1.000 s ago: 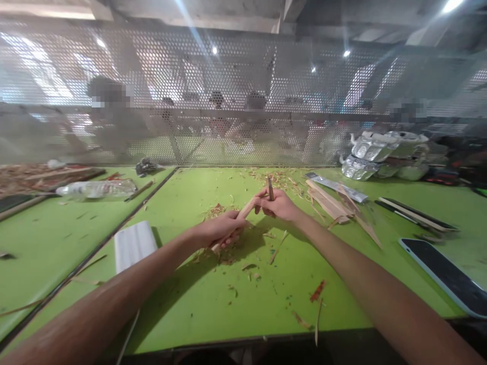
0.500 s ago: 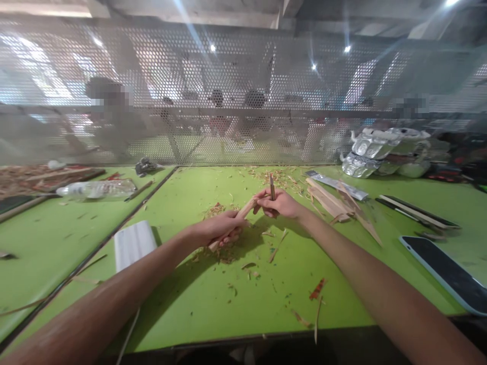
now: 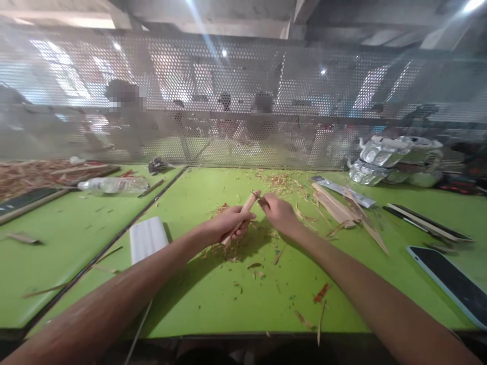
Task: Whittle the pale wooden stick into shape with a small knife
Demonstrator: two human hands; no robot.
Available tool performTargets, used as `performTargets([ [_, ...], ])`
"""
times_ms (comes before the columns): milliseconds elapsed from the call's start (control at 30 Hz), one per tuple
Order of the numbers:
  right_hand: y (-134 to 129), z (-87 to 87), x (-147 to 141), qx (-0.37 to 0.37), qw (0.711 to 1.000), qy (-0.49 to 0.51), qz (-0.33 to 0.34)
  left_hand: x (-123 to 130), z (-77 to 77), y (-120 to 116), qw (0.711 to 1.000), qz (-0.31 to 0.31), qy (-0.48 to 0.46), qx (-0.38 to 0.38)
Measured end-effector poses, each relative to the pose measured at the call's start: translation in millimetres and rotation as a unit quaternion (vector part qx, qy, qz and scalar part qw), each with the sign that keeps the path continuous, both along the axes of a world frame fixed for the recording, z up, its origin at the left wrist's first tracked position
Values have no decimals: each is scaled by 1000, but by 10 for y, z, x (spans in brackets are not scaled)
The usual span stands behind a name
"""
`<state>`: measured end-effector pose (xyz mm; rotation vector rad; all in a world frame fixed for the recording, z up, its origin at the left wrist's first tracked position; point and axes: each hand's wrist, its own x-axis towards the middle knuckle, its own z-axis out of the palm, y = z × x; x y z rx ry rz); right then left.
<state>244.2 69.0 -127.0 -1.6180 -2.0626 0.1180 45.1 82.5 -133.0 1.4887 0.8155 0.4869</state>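
My left hand (image 3: 233, 224) is wrapped round a pale wooden stick (image 3: 249, 204), which slants up and away to the right over the green table. In my right hand (image 3: 279, 212), closed beside the stick's far end, is a slim carving knife (image 3: 257, 196). Its dark narrow blade lies against the tip of the wood, and its handle is hidden by the fingers. Wood shavings (image 3: 233, 253) are scattered under and around my hands.
On the left lie a white block (image 3: 148, 239) and a clear plastic bottle (image 3: 114, 185). Wood pieces (image 3: 335, 203), a phone (image 3: 449, 284) and foil-like silver teapots (image 3: 384, 152) are on the right. A perforated metal screen (image 3: 236, 137) stands behind, with people beyond it.
My right hand has turned over, bringing the knife from upright down against the stick's far end. My left hand still grips the stick, now tilted more steeply. The view has shifted slightly left.
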Motion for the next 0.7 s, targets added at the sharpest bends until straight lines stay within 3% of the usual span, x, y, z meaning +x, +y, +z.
performTargets([
  [100, -38, 8, -47, 12, 997, -65, -32, 6, 3, -19, 999, -1, -24, -48],
  [333, -88, 111, -53, 51, 988, -119, -86, 18, -17, -90, 996, -41, -52, -52],
  [500, -90, 143, -63, 4, 979, -166, -120, 65, -9, -173, 1000, -1, 19, 14],
  [700, -51, 182, 15, 35, 976, -184, -108, 94, -42, -237, 987, 22, 122, 104],
])
